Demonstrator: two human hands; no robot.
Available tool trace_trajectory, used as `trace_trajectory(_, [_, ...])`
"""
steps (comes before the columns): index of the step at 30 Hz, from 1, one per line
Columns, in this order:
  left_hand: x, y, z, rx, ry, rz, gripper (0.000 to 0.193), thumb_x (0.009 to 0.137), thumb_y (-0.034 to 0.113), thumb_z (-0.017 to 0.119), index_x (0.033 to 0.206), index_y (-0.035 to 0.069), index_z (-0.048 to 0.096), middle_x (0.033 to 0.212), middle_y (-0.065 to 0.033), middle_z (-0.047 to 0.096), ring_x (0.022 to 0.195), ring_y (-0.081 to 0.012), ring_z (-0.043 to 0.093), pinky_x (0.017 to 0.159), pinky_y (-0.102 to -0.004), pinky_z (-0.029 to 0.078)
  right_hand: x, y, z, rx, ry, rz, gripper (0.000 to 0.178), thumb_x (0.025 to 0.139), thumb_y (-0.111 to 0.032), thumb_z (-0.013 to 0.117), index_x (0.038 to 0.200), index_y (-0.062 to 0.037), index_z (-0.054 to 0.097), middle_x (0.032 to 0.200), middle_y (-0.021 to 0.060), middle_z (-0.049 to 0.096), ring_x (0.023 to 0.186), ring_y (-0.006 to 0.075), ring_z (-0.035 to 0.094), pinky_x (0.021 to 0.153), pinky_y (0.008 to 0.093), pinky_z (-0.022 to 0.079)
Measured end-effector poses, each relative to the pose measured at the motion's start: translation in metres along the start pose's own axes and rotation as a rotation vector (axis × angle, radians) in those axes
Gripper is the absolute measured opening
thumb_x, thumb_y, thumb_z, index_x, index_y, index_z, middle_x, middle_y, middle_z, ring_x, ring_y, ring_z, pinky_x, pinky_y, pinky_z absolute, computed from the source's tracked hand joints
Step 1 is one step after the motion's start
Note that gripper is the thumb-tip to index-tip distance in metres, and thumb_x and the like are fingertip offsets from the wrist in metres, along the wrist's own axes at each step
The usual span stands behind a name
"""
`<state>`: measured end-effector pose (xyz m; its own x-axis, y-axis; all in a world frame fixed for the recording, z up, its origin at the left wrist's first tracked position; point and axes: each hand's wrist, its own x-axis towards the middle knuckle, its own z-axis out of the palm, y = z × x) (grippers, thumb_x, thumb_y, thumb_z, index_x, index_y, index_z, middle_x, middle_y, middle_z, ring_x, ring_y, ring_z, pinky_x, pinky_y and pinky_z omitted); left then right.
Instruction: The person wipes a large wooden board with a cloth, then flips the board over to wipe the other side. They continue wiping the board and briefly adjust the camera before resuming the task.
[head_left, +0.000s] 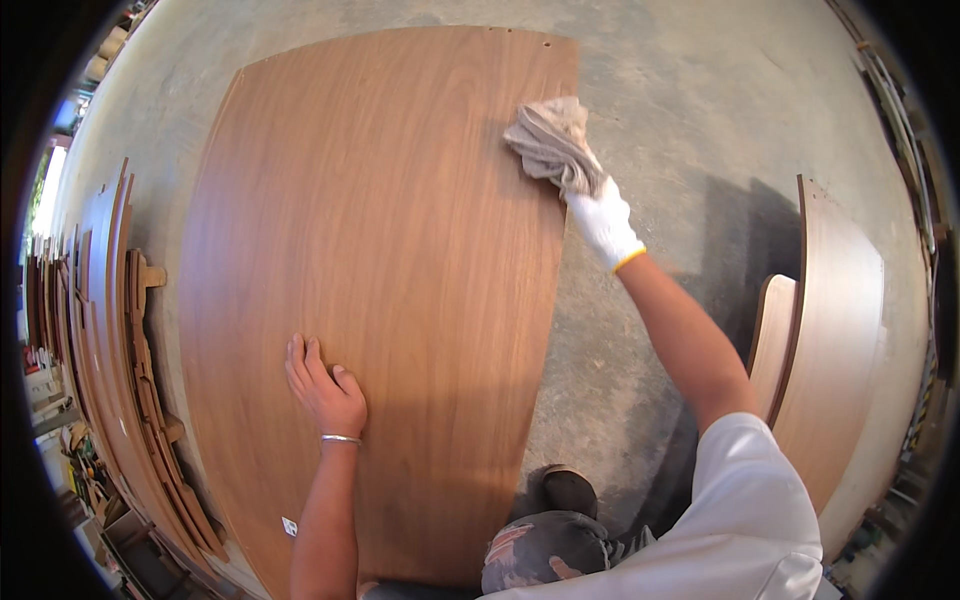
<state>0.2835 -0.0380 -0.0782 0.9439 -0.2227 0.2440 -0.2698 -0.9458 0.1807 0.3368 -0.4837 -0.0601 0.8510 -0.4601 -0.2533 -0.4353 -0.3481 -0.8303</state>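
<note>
Brown wooden panel [400,220] lies flat in the middle of the view, over the grey floor [630,370]. At its left, several boards [100,330] stand close together. On the panel's nearer part rests the bare left hand [328,392], palm down, its fingers loosely extended, holding nothing. Near the far right edge, the right hand [603,222], in a white glove, is closed on a crumpled grey cloth [553,143]; its fingertips are hidden. Further right stands a paler board [832,300].

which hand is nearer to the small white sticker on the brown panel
Left. Your left hand rests on the panel beyond the sticker; your gloved right hand is farther away, near the panel's right edge, gripping a grey cloth.
</note>
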Motion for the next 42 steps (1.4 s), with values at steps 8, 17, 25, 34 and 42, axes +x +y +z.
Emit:
trace_trajectory(8, [-0.002,0.005,0.0,0.034,0.024,-0.014,0.053,0.089,0.007,0.051,0.141,-0.002,0.048,0.154,-0.0244,0.044,0.143,-0.0452,0.037,0.119,-0.0571,0.029,-0.276,0.095,0.043,-0.008,-0.266,-0.618,0.055,0.085,-0.022,0.075,0.138,-0.0174,0.063,0.141,0.0137,0.06,0.104,0.0313,0.069,0.088,0.0427,0.056])
trace_trajectory(17, [-0.047,0.01,-0.007,-0.032,-0.032,0.014,0.055,0.087,0.007,0.051,0.141,-0.005,0.048,0.157,-0.0242,0.041,0.147,-0.0453,0.034,0.122,-0.0591,0.025,-0.224,0.08,0.011,-0.323,-0.332,-0.898,0.083,0.068,-0.037,0.086,0.145,-0.0218,0.058,0.152,0.0113,0.055,0.098,0.0331,0.067,0.087,0.0444,0.053])
trace_trajectory(25, [-0.111,0.017,-0.036,-0.048,-0.092,0.055,0.056,0.089,0.007,0.046,0.144,-0.006,0.046,0.158,-0.0266,0.041,0.148,-0.0464,0.035,0.122,-0.0584,0.025,-0.065,0.003,0.011,-0.229,-0.042,-0.037,0.067,0.096,-0.018,0.067,0.158,-0.0194,0.04,0.121,0.0158,0.073,0.104,0.0259,0.071,0.091,0.0342,0.055])
trace_trajectory(34, [-0.107,0.018,-0.036,-0.021,-0.102,0.04,0.057,0.086,0.01,0.048,0.141,-0.006,0.049,0.157,-0.0255,0.042,0.147,-0.0448,0.036,0.121,-0.0597,0.027,-0.32,0.11,0.044,-0.077,-0.535,-0.684,0.075,0.07,-0.024,0.084,0.141,-0.0197,0.062,0.152,0.0118,0.051,0.09,0.0381,0.07,0.079,0.0444,0.059])
trace_trajectory(42, [-0.109,0.014,-0.037,-0.015,-0.088,0.068,0.058,0.087,0.012,0.048,0.141,-0.006,0.049,0.157,-0.0251,0.043,0.147,-0.0453,0.037,0.121,-0.0592,0.027,-0.293,0.1,0.031,-0.13,-0.857,-0.944,0.068,0.069,-0.027,0.082,0.135,-0.0276,0.065,0.145,0.0029,0.06,0.076,0.0317,0.067,0.07,0.0431,0.057])
